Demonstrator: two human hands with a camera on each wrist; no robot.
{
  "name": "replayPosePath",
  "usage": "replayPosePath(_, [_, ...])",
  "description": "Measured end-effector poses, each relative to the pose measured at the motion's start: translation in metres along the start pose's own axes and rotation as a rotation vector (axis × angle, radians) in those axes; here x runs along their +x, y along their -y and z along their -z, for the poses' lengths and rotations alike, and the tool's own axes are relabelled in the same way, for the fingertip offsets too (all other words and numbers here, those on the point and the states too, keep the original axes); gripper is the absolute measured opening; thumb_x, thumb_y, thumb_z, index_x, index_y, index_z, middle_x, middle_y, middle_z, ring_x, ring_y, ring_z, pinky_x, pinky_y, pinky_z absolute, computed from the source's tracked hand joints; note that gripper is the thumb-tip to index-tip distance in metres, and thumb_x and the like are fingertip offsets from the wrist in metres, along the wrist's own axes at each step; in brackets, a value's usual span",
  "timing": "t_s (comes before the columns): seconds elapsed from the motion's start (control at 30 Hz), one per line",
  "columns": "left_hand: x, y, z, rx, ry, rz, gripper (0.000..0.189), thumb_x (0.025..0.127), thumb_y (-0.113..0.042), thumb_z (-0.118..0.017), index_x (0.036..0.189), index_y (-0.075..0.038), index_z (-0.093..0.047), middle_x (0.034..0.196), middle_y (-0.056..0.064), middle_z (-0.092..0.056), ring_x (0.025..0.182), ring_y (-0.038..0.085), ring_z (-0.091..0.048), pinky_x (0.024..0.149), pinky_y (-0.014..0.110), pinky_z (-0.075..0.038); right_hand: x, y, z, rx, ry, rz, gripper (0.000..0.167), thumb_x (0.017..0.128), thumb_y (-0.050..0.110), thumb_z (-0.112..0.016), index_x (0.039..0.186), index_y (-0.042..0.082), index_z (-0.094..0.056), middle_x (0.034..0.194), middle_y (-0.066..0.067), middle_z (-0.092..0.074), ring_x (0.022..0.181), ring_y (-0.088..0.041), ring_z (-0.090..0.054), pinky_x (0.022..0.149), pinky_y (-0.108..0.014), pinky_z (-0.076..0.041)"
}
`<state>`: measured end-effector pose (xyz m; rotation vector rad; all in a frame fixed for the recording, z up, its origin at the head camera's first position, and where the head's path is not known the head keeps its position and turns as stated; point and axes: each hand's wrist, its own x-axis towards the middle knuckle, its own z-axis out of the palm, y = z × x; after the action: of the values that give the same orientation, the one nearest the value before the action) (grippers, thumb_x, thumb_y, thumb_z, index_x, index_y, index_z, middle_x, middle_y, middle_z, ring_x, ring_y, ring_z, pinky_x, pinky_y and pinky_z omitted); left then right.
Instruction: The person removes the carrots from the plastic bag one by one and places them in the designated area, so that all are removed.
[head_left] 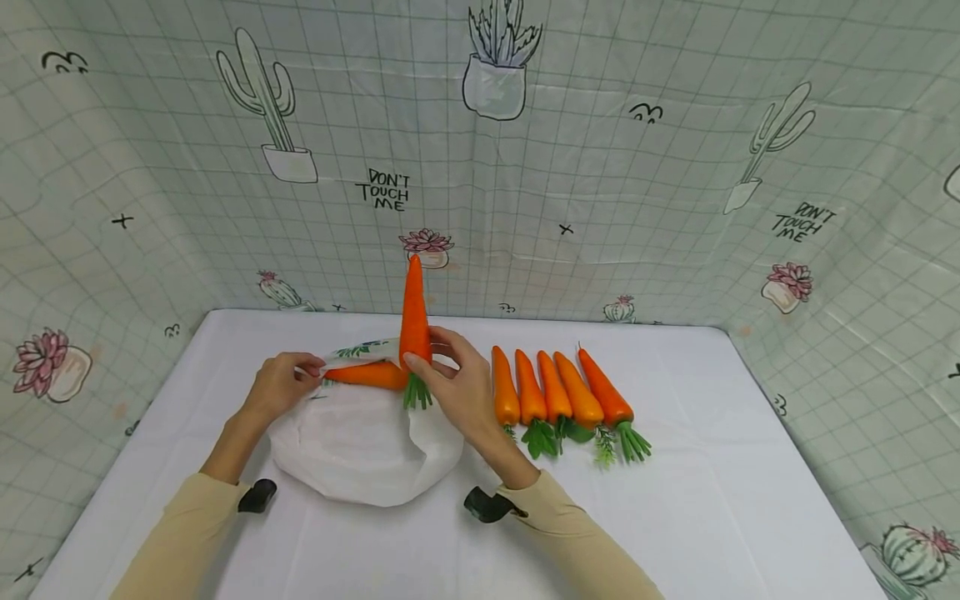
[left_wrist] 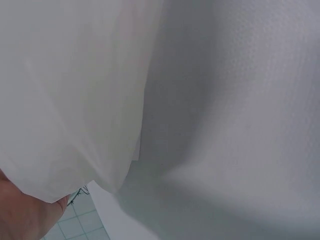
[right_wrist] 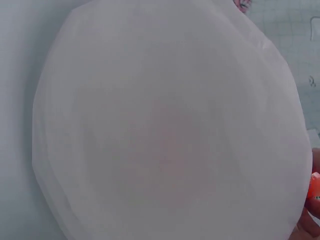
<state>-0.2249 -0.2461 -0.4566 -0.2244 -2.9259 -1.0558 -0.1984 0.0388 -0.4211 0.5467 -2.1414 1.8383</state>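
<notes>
A white bag (head_left: 352, 458) with a green leaf print near its mouth lies on the table, its mouth held apart. My left hand (head_left: 281, 385) pinches the left side of the bag's rim; in the left wrist view the bag hides most of that hand (left_wrist: 25, 212). One orange carrot (head_left: 367, 375) lies across the bag's mouth. With my right hand (head_left: 463, 387) I grip another carrot (head_left: 415, 308) near its green stem end, tip pointing up, over the right side of the mouth. The bag (right_wrist: 165, 125) fills most of the right wrist view.
Several carrots (head_left: 553, 387) lie in a row to the right of the bag, tips toward the back, green tops toward the front. The white-covered table (head_left: 720, 500) is enclosed by a grid-patterned cloth (head_left: 577, 167) with cactus drawings.
</notes>
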Motion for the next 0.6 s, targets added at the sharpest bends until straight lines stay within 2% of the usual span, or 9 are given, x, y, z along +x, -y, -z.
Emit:
replayPosePath(0.27, [0.002, -0.001, 0.000, 0.011, 0.008, 0.012, 0.022, 0.093, 0.004, -0.068, 0.113, 0.013, -0.069, 0.096, 0.022, -0.071, 0.089, 0.040, -0.069, 0.081, 0.052, -0.059, 0.004, 0.007, 0.008, 0.082, -0.054, 0.049, 0.046, 0.089, 0.003, -0.079, 0.132, -0.002, -0.064, 0.124, -0.018, -0.068, 0.111, -0.031, -0.068, 0.090, -0.039, -0.058])
replayPosePath(0.6, [0.001, 0.000, 0.001, 0.006, 0.007, 0.007, 0.022, 0.093, 0.003, -0.069, 0.112, 0.014, -0.069, 0.094, 0.023, -0.071, 0.088, 0.042, -0.069, 0.080, 0.054, -0.058, 0.004, 0.017, 0.027, 0.081, -0.072, 0.004, 0.045, 0.090, -0.003, -0.075, 0.131, -0.010, -0.060, 0.124, -0.027, -0.065, 0.110, -0.041, -0.066, 0.092, -0.049, -0.057])
